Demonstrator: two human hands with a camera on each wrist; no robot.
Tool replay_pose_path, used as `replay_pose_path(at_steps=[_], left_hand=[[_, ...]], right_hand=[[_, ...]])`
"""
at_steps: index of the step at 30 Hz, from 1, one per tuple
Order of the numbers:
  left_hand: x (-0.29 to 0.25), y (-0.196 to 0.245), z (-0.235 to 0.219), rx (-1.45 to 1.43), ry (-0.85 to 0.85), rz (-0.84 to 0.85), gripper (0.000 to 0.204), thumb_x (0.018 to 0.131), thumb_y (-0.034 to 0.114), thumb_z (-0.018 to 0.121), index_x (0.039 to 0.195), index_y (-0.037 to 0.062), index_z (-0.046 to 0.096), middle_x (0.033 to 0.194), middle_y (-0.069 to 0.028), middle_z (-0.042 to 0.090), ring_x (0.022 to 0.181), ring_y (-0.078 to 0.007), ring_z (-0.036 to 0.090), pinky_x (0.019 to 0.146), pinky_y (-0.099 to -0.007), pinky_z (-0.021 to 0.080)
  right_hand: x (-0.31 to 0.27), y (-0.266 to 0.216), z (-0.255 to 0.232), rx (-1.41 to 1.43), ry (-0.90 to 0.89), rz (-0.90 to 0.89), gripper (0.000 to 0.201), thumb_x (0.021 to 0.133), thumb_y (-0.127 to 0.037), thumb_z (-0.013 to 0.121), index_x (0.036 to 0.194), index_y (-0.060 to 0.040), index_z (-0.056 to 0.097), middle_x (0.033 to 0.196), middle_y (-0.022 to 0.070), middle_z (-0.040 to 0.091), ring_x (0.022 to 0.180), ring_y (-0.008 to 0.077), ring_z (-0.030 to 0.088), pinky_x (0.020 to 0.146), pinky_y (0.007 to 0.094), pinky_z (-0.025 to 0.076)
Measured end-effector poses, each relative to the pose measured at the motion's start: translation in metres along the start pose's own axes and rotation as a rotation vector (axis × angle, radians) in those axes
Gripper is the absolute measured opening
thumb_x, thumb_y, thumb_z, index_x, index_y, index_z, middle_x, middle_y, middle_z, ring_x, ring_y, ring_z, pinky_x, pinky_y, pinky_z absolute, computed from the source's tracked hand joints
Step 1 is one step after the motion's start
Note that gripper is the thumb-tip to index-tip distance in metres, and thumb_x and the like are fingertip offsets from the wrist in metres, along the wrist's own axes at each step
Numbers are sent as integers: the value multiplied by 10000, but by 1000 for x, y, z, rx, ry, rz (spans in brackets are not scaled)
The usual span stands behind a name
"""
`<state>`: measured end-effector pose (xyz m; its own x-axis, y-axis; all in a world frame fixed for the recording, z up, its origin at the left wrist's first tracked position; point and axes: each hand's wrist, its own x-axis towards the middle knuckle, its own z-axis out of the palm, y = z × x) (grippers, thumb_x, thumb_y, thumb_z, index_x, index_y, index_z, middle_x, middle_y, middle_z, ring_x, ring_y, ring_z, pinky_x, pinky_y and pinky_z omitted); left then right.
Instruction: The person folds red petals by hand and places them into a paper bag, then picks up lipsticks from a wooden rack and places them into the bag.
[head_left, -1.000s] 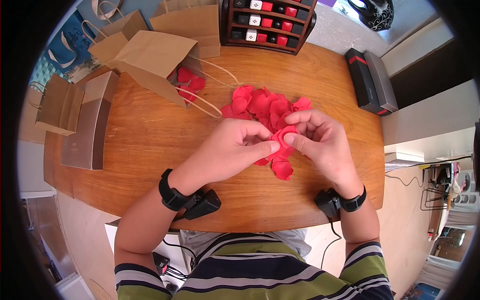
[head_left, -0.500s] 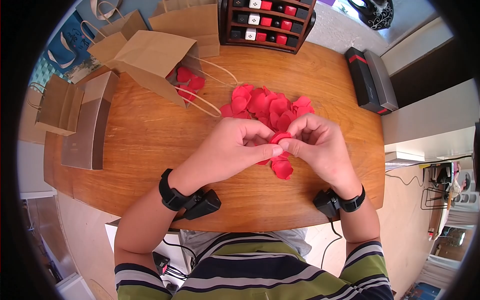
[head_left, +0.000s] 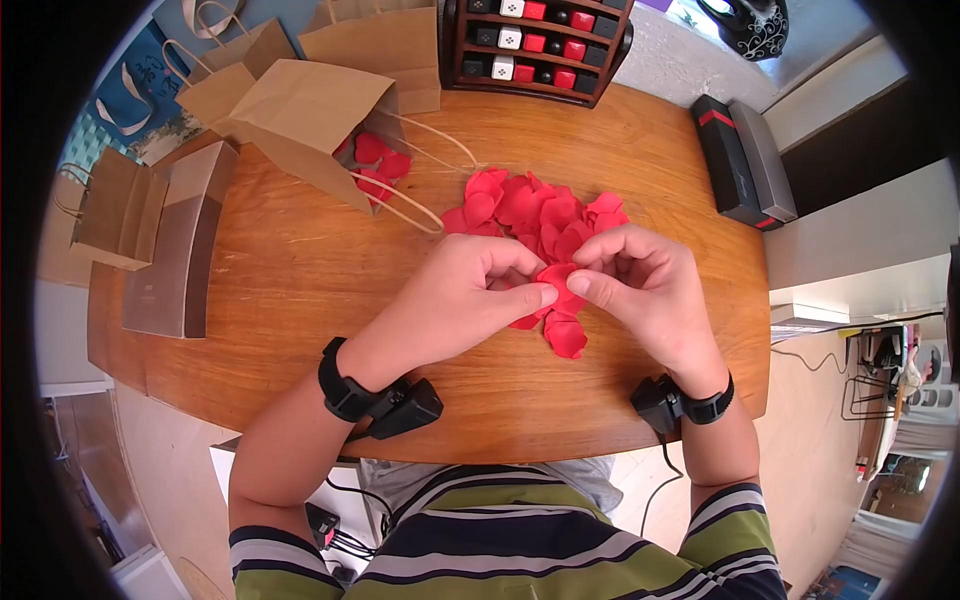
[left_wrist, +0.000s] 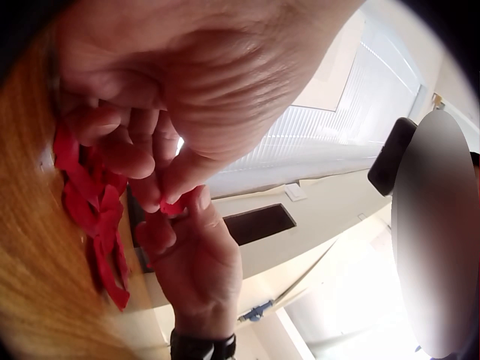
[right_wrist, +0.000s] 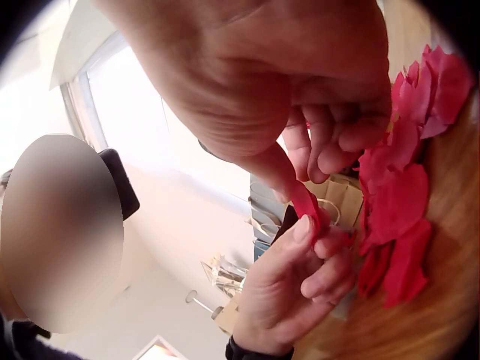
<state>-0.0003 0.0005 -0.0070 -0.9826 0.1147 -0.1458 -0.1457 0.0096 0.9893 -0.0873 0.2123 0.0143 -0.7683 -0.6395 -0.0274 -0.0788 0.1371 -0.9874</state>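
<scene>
Over the near part of a pile of red artificial rose petals (head_left: pixel 520 205), both hands meet at one red petal (head_left: pixel 556 284). My left hand (head_left: pixel 455 300) pinches its left side between thumb and index finger. At its right edge, the thumb of my right hand (head_left: pixel 650 300) lies on the petal, with the index finger curled close behind. In the right wrist view the petal (right_wrist: pixel 309 206) stands nearly edge-on between the two thumbs. Only a small red part of the petal (left_wrist: pixel 174 206) shows in the left wrist view. A loose petal (head_left: pixel 565 336) lies just below the hands.
A brown paper bag (head_left: pixel 300 115) lies tipped at the left, petals (head_left: pixel 380 160) in its mouth, its handles reaching toward the pile. More paper bags (head_left: pixel 120 210) and a long box (head_left: pixel 180 250) stand farther left. A wooden rack (head_left: pixel 535 50) and dark boxes (head_left: pixel 735 165) stand behind.
Half a second ago the thumbs came together and the petal was bunched between them. Now the right thumb has drawn back to the right, and the petal's face shows flatter.
</scene>
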Motion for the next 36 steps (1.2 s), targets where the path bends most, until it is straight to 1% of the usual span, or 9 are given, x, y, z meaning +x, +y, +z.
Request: replay_pose_path(at_steps=[8, 13, 17, 20, 23, 29, 30, 33, 36], left_hand=[[0, 3, 1, -27, -2, -20, 163, 975, 108, 760, 1086, -9, 738, 912, 24, 705, 817, -26, 633, 708, -204, 513], [1, -1, 0, 20, 11, 22, 154, 979, 113, 754, 1067, -13, 740, 916, 28, 702, 805, -23, 621, 695, -204, 503], [1, -3, 1, 58, 69, 72, 139, 992, 129, 732, 1024, -7, 738, 876, 40, 681, 750, -13, 589, 650, -203, 476], [0, 5, -1, 92, 95, -26, 173, 978, 142, 732, 996, -30, 743, 791, 26, 663, 727, -23, 566, 628, -230, 460], [2, 0, -1, 34, 98, -31, 167, 994, 151, 714, 995, -16, 724, 784, 34, 643, 684, -22, 543, 597, -227, 435], [1, 3, 1, -28, 107, -60, 177, 1015, 169, 690, 1027, -7, 707, 792, 19, 655, 628, -43, 549, 579, -226, 450], [1, 3, 0, -19, 105, -62, 180, 1015, 168, 690, 1031, -10, 708, 793, 18, 657, 630, -43, 551, 580, -226, 453], [1, 3, 1, -7, 100, -63, 189, 1016, 167, 689, 1049, -18, 711, 796, 16, 661, 632, -42, 554, 584, -226, 459], [2, 1, 1, -4, 97, -53, 200, 1016, 168, 689, 1077, -21, 720, 796, 21, 657, 632, -40, 550, 585, -225, 457]], right_hand=[[0, -1, 0, -33, -9, 17, 57, 944, -18, 768, 988, 2, 737, 893, -18, 719, 794, 27, 621, 706, 204, 519], [0, 4, 2, -20, -43, 50, 48, 957, -18, 753, 994, 8, 738, 895, -19, 719, 797, 31, 616, 711, 209, 514], [2, -2, -11, -55, 71, -4, 92, 976, -63, 744, 1020, 17, 744, 902, -11, 726, 787, 40, 615, 709, 222, 512], [10, -5, -32, -83, 220, 48, 171, 989, -137, 746, 1033, 28, 749, 875, 1, 729, 770, 52, 618, 696, 224, 507], [14, -7, -48, -207, 235, 74, 190, 967, -145, 763, 1041, 30, 755, 838, 8, 722, 744, 58, 614, 671, 227, 495], [13, 6, -49, -460, 78, 57, 267, 865, -111, 819, 1069, 47, 750, 779, 59, 689, 705, 118, 614, 644, 300, 496], [13, 8, -47, -475, 46, 103, 285, 837, -100, 833, 1058, 58, 744, 776, 78, 675, 708, 154, 620, 653, 329, 504], [13, 7, -41, -453, 19, 123, 287, 811, -90, 846, 1048, 38, 748, 775, 85, 668, 712, 178, 630, 655, 336, 507], [16, 9, -39, -532, -8, 35, 292, 782, -79, 859, 1036, 14, 750, 790, 94, 673, 721, 194, 642, 655, 341, 511]])
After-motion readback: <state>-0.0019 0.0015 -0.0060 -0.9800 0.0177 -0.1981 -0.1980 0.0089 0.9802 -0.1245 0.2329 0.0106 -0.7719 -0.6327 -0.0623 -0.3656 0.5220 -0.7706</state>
